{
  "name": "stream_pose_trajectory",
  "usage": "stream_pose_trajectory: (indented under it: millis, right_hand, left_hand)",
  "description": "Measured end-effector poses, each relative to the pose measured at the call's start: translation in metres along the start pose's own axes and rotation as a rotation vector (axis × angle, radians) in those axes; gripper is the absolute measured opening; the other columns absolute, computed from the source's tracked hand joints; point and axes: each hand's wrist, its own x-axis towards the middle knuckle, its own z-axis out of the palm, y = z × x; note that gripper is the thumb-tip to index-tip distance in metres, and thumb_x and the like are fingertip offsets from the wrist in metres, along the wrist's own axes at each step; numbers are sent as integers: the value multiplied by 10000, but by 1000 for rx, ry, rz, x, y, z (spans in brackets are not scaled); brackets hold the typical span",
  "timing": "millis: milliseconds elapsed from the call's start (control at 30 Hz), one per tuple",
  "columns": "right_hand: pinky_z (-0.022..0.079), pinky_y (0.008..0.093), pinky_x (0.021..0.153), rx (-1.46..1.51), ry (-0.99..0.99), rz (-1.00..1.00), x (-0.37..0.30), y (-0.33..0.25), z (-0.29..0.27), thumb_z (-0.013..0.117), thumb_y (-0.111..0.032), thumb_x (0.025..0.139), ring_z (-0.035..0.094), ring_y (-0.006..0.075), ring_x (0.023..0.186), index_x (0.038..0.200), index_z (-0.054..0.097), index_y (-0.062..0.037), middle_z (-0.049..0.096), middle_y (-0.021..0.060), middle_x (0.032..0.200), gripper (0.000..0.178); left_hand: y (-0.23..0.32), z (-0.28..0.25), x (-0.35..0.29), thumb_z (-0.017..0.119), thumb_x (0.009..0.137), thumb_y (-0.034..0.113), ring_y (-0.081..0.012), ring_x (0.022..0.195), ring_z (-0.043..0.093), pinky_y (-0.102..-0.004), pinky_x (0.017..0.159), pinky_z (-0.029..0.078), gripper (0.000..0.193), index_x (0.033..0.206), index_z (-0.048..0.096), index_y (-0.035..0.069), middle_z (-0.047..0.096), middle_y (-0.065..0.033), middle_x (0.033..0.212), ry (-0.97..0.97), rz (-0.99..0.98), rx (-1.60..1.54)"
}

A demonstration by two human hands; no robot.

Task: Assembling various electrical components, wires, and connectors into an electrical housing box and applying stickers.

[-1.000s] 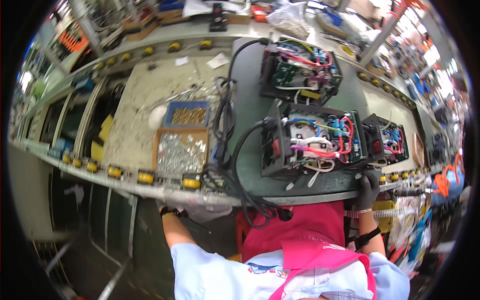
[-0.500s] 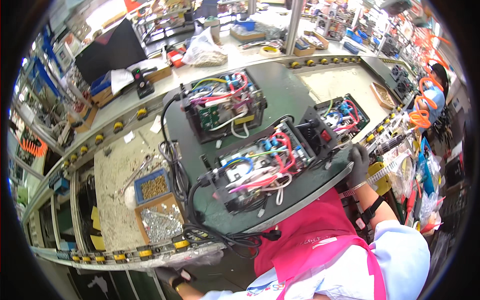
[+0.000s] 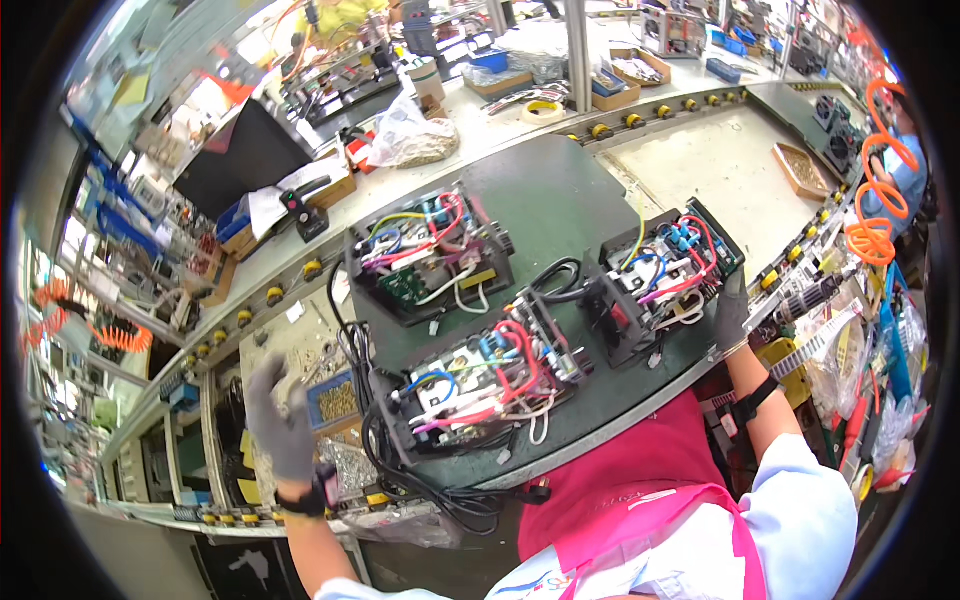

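Now we are raising our left hand, fingers apart, above the screw tray; right hand keeps gripping the tabletop edge.

Three open black electrical units, crowded with red, blue, white and pink wires, are set on a dark green board. The right unit is placed at the board's right edge, tilted, and its outer end is touched by the gloved right hand. The middle unit lies near the front edge and the rear unit behind it, while a small blue tray of brass-coloured parts is seen just beside the raised, open, gloved left hand.
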Motion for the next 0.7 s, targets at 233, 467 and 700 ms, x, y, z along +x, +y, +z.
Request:
stream_pose_trajectory:
  millis: [233,467,700]
  right_hand:
    - [477,340,868,-646,-27,-95,-21,-47,-29,574,-146,874,597,239,1009,1165,598,-48,633,147,1035,308]
    - [505,342,798,-687,-42,130,-133,-98,-138,627,-155,856,646,256,869,1035,646,-20,661,122,919,225]
    - [504,368,784,-912,70,274,-179,-104,-201,646,-199,820,645,294,860,976,671,-61,668,128,912,209]
  left_hand:
    - [32,37,32,596,836,26,-209,932,607,-316,855,469,288,1117,576,-34,627,-138,1003,-235,19,-86]
    - [153,21,20,549,917,193,-265,858,585,-375,812,473,275,992,633,-58,639,-179,950,-297,-62,-213]
    - [242,71,-46,567,913,182,-226,841,615,-349,793,501,283,1087,565,-41,637,-157,956,-1029,-68,-784]
